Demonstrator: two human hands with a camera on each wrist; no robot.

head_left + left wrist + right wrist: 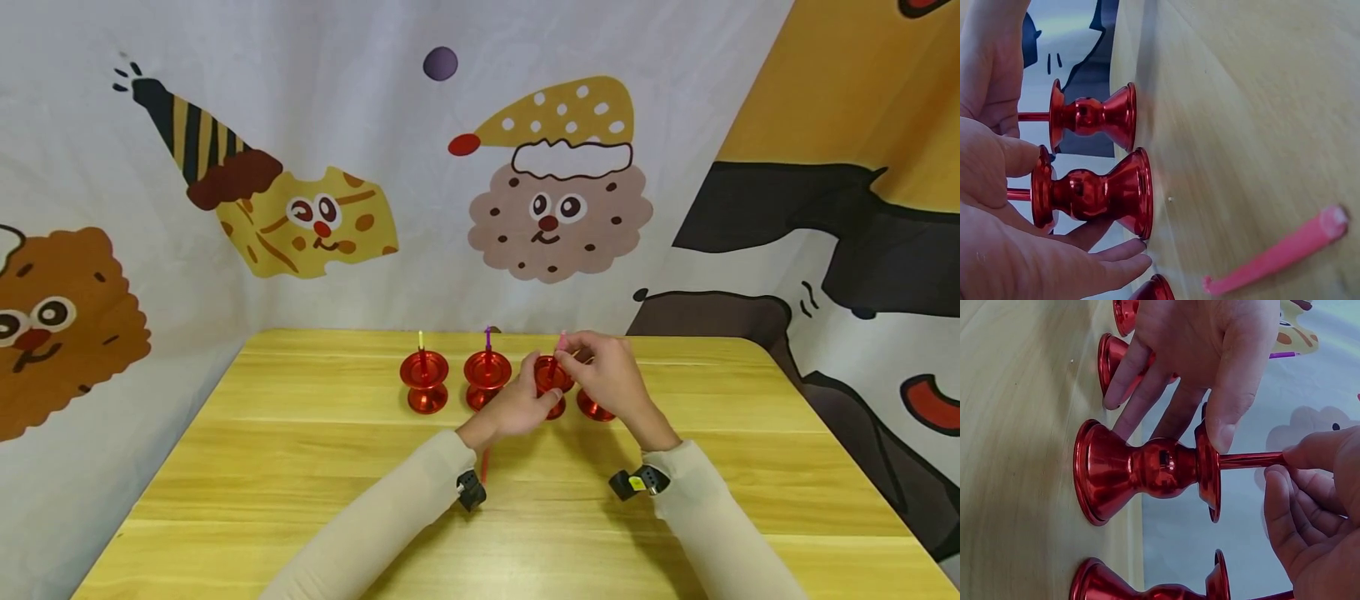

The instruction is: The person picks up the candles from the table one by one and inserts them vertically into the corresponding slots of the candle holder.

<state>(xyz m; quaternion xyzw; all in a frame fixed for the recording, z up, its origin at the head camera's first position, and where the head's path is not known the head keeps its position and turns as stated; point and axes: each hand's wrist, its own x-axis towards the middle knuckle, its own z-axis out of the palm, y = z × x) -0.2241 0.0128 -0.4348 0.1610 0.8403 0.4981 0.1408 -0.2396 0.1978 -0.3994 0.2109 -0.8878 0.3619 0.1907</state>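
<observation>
Several shiny red candle holders stand in a row on the table. My left hand (pixel 517 406) holds the third candle holder (pixel 1163 467), thumb on its dish rim and fingers around the far side. At the top of this holder's thin tube, my right hand (pixel 609 373) pinches a pink candle (pixel 563 337); the fingers cover its lower end. A yellow candle (pixel 422 340) stands upright in the leftmost holder (pixel 424 371), and a purple candle (pixel 488 337) in the second holder (pixel 487 371). The rightmost holder (pixel 596 407) is partly behind my right hand.
A loose pinkish-red candle (pixel 1279 253) lies on the wooden table (pixel 315 467), nearer than the row and partly hidden by my left wrist in the head view. Behind the table hangs a white cloth (pixel 420 233) printed with cartoon figures.
</observation>
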